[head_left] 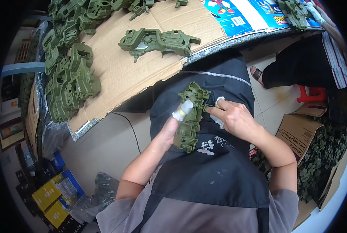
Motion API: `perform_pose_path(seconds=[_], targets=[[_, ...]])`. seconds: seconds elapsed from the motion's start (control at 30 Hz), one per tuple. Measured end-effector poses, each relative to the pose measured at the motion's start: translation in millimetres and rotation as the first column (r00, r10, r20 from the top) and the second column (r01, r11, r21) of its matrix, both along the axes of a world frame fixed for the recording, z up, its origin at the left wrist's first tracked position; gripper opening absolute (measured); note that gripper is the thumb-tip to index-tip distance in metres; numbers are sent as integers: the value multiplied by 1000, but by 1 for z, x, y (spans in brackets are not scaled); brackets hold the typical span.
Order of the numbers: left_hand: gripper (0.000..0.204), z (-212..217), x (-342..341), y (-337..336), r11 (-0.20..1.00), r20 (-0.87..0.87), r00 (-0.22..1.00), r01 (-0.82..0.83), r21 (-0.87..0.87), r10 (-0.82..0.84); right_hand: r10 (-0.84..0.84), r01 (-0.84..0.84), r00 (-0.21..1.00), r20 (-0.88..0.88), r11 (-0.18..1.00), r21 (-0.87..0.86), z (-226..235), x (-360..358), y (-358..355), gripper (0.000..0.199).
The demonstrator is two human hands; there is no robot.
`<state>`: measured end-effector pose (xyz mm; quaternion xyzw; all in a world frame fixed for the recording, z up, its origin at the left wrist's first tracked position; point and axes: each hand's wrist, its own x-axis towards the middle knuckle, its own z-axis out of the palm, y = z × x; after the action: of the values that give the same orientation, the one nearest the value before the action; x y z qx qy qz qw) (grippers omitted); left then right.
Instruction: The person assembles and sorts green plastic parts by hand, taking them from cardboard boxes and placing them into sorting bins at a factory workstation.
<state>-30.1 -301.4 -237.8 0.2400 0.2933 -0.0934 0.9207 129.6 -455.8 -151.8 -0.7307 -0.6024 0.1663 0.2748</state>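
A brown cardboard sheet [119, 73] covers the table, with a blue printed box [243, 15] flat at its far edge. Stacked green parts [70, 77] crowd its left. Over the lap, the left hand [169, 130] grips an olive plastic piece [191, 116]; the right hand [235, 118] seemingly pinches its edge.

Between my lap and the table's near edge [204, 54] the way is open. On the cardboard sheet [119, 73], 1 green plastic frame [158, 40] lies alone mid-table with bare cardboard around it; a heap of green parts [68, 77] crowds the left edge.
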Motion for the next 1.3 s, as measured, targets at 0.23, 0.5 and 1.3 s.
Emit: perform_pose_path(seconds=[0.23, 0.5, 1.3], targets=[[39, 1, 5, -4, 998, -75, 995, -62, -28, 60, 274, -292, 947, -168, 951, -97, 8, -13, -9, 29], [32, 10, 12, -6, 998, -128, 990, -63, 3, 63, 314, -332, 940, -131, 931, -151, 3, -24, 5, 11], [38, 5, 18, 2, 998, -62, 997, -45, 34, 47, 419, -453, 891, -174, 843, -290, 16, -7, 39, 33]])
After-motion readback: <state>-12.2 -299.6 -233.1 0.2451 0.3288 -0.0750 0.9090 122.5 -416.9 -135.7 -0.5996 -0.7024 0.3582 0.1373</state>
